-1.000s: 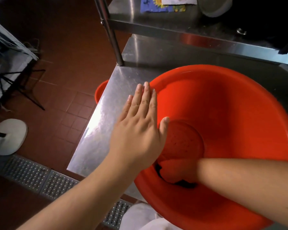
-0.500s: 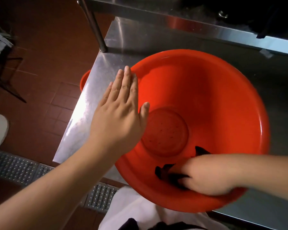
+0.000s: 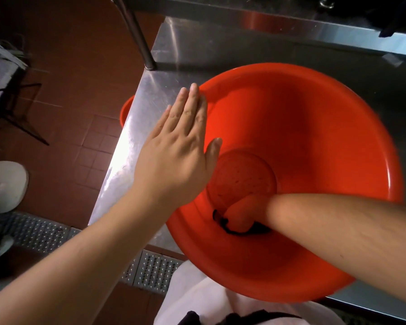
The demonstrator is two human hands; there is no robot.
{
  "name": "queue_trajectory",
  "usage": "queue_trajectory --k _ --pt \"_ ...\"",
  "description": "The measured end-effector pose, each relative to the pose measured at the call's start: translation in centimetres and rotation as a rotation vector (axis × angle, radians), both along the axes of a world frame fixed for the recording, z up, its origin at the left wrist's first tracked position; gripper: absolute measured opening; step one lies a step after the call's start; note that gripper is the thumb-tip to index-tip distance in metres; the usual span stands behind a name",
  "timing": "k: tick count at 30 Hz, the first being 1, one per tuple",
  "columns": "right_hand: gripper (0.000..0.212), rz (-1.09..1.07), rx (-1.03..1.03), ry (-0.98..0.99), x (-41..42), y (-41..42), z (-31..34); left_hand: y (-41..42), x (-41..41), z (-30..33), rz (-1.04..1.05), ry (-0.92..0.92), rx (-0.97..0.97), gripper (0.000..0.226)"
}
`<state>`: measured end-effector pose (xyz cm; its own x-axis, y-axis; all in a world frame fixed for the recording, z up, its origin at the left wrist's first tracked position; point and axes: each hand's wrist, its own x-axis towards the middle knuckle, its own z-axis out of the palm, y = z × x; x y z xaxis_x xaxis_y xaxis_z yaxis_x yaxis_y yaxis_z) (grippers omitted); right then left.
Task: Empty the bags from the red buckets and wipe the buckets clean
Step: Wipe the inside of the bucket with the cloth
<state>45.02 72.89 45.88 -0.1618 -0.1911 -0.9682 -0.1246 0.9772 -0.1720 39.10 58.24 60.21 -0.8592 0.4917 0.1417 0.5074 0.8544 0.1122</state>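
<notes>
My left hand [image 3: 174, 158] lies flat, fingers straight, on the rim of the red bucket [image 3: 314, 127], which sits bagless on the steel counter [image 3: 136, 127]. My right hand [image 3: 244, 216] is down inside, pressing a dark cloth [image 3: 223, 225] against the near wall, though I cannot tell how its fingers lie. I judge wiping underway; a second red bucket [image 3: 126, 109] under the counter's edge looks left to do.

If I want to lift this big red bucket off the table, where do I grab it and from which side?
Take the red bucket by its rolled rim, probably one hand on each side. The walls are wide, smooth and sloping, so the rim gives the only sure grip. The left hand already lies flat on the left rim; the near edge overhangs the steel table, so fingers can hook under it there.
</notes>
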Motion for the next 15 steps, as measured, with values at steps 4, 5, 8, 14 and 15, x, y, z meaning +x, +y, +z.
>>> queue_trajectory --k 4,5,8,14,15 --pt "0.045 -0.115 -0.028 0.045 -0.2 -0.6 0.4 0.5 -2.4 0.8 -0.104 -0.032 0.003 0.067" --pt "0.048 -0.146 -0.045 0.059 -0.3 -0.9 0.5 0.8 -3.0 1.1 -0.129 -0.028 0.006 0.065" --pt "0.054 -0.219 -0.066 0.096 -0.6 -1.3 0.7 1.5 -4.0 1.9 -0.117 0.016 0.006 0.058" --pt "0.044 -0.236 -0.090 0.062 -1.0 -0.3 0.6 1.2 3.1 1.6 0.122 -0.147 0.101 0.068" --pt "0.043 -0.228 -0.097 0.086 -1.0 0.0 0.6 1.0 4.7 1.4 0.165 -0.154 0.074 0.071"
